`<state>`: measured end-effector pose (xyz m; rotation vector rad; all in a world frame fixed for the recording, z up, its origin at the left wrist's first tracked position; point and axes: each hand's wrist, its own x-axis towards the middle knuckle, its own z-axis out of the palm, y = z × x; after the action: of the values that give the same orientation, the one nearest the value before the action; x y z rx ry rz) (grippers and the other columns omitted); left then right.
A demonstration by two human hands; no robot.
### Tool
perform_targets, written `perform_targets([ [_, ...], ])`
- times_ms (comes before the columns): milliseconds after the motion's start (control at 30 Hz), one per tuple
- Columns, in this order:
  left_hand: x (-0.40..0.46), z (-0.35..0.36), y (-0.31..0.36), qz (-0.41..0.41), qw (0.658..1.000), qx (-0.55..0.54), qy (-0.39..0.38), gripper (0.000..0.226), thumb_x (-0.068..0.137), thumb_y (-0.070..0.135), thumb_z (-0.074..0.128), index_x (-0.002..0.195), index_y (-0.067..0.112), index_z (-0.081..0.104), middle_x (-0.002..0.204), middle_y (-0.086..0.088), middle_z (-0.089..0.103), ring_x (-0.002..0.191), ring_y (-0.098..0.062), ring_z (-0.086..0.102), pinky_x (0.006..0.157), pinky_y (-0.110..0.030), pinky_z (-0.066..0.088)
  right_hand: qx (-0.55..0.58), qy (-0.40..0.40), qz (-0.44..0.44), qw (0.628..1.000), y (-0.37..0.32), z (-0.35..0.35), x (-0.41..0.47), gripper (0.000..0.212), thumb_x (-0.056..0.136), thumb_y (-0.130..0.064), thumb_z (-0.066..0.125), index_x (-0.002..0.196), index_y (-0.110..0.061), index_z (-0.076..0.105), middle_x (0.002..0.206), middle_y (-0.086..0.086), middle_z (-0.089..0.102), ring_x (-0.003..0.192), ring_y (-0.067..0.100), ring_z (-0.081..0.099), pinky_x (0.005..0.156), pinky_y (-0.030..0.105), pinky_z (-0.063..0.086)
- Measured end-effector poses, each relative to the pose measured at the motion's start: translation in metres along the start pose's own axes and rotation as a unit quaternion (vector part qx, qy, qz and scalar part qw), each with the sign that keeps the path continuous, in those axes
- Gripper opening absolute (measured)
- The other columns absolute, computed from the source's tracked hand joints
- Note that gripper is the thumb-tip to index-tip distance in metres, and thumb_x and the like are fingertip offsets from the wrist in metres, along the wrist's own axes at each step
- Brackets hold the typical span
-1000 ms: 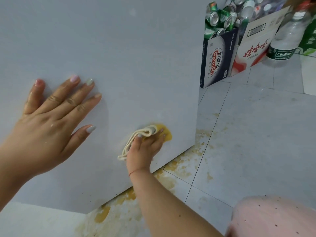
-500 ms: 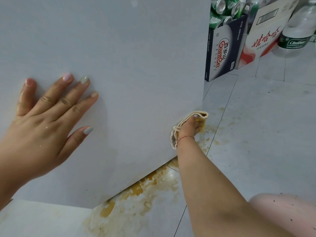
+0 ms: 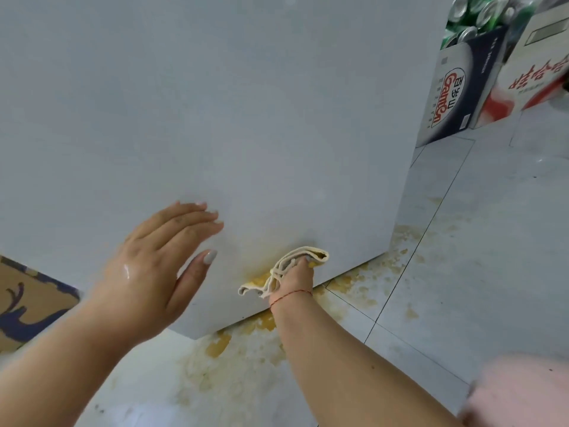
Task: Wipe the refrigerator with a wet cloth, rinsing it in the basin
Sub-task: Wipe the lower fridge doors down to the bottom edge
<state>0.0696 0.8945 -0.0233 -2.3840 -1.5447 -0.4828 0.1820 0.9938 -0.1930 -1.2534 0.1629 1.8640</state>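
Note:
The white refrigerator (image 3: 231,118) fills most of the head view, its side panel running down to the floor. My right hand (image 3: 294,280) presses a folded, yellow-stained cream cloth (image 3: 295,263) against the panel's lower part, fingers curled round the cloth. A yellow smear (image 3: 261,277) shows on the panel just left of the cloth. My left hand (image 3: 157,266) lies flat on the panel to the left, fingers straight and together, wet on the back. No basin is in view.
Yellow-brown stains (image 3: 363,282) spread over the grey floor tiles below the refrigerator's edge. A dark carton of green cans (image 3: 455,90) and a white-and-red carton (image 3: 535,75) stand behind the right corner. A brown patterned box (image 3: 27,303) lies at far left. Pink cloth (image 3: 523,392) covers my knee.
My right hand has brought the cloth back left from the refrigerator's right edge to its lower panel. My left hand has slid right and down along the panel. The camera has shifted.

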Motion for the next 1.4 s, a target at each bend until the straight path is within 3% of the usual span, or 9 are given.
perform_targets([
  [167,-0.057,0.018,0.012,-0.333,0.925,-0.167,-0.072,0.031,0.098,0.044,0.041,0.111,0.029,0.065,0.109,0.019,0.062,0.100,0.002,0.058,0.083,-0.008,0.040,0.108,-0.162,0.085,0.977,0.015,-0.049,-0.025,0.044,0.095,-0.049,0.043,0.102,-0.015,0.070,0.121,0.012,0.061,0.115,0.032,0.054,0.100,0.051,0.039],
  [367,-0.084,0.052,0.010,-0.649,0.610,-0.434,-0.133,0.025,0.095,0.034,0.057,0.105,0.012,0.064,0.102,-0.009,0.067,0.091,-0.025,0.066,0.088,-0.042,0.052,0.072,-0.352,0.124,0.925,0.027,-0.071,-0.053,0.075,0.029,-0.035,0.096,0.098,-0.012,0.077,0.113,0.018,0.068,0.091,0.042,0.068,0.070,0.060,0.055],
  [433,-0.088,0.058,0.012,-0.660,0.565,-0.462,-0.177,0.032,0.095,0.038,0.055,0.107,0.009,0.062,0.100,-0.012,0.065,0.085,-0.026,0.065,0.084,-0.041,0.054,0.051,-0.368,0.120,0.920,0.026,-0.070,-0.060,0.068,0.036,-0.038,0.096,0.096,-0.012,0.077,0.113,0.019,0.068,0.092,0.043,0.068,0.069,0.059,0.055],
  [533,-0.092,0.064,0.015,-0.651,0.542,-0.496,-0.190,0.031,0.094,0.035,0.058,0.109,0.008,0.061,0.092,-0.012,0.064,0.080,-0.024,0.066,0.080,-0.040,0.056,0.011,-0.337,0.103,0.936,0.023,-0.070,-0.061,0.044,0.087,-0.050,0.054,0.092,-0.013,0.078,0.110,0.017,0.069,0.090,0.039,0.069,0.073,0.057,0.055],
  [733,-0.098,0.069,0.023,-0.650,0.555,-0.493,-0.160,0.027,0.092,0.035,0.062,0.103,0.011,0.064,0.094,-0.007,0.058,0.084,-0.019,0.057,0.085,-0.037,0.054,-0.044,-0.350,0.088,0.932,0.024,-0.073,-0.065,0.052,0.086,-0.051,0.043,0.085,-0.014,0.079,0.102,0.014,0.072,0.086,0.034,0.071,0.073,0.051,0.056],
  [933,-0.096,0.065,0.025,-0.646,0.467,-0.601,-0.063,0.027,0.096,0.031,0.056,0.088,0.011,0.072,0.079,-0.006,0.070,0.079,-0.020,0.063,0.083,-0.036,0.053,-0.132,-0.341,0.112,0.924,0.033,-0.069,-0.075,0.057,0.084,-0.051,0.048,0.118,-0.010,0.067,0.123,0.020,0.062,0.112,0.040,0.059,0.094,0.055,0.047],
  [1100,-0.099,0.061,0.023,-0.682,0.406,-0.608,-0.004,0.019,0.092,0.025,0.064,0.093,0.007,0.067,0.077,-0.005,0.062,0.073,-0.018,0.057,0.078,-0.037,0.054,-0.189,-0.374,0.121,0.900,0.030,-0.067,-0.084,0.052,0.075,-0.047,0.052,0.102,-0.008,0.074,0.114,0.020,0.067,0.098,0.035,0.067,0.081,0.047,0.056],
  [1300,-0.100,0.057,0.012,-0.636,0.532,-0.559,0.012,0.026,0.094,0.030,0.059,0.085,0.006,0.061,0.082,-0.007,0.058,0.076,-0.019,0.057,0.081,-0.034,0.053,-0.185,-0.395,0.126,0.891,0.031,-0.055,-0.099,0.052,0.088,-0.044,0.041,0.084,-0.009,0.079,0.095,0.016,0.073,0.084,0.030,0.072,0.070,0.040,0.060],
  [1400,-0.098,0.054,0.010,-0.639,0.606,-0.470,0.054,0.026,0.091,0.027,0.065,0.085,0.003,0.071,0.080,-0.009,0.063,0.077,-0.019,0.061,0.080,-0.033,0.058,-0.192,-0.375,0.127,0.898,0.034,-0.048,-0.100,0.055,0.081,-0.045,0.049,0.117,-0.008,0.067,0.120,0.019,0.065,0.107,0.036,0.064,0.090,0.047,0.052],
])
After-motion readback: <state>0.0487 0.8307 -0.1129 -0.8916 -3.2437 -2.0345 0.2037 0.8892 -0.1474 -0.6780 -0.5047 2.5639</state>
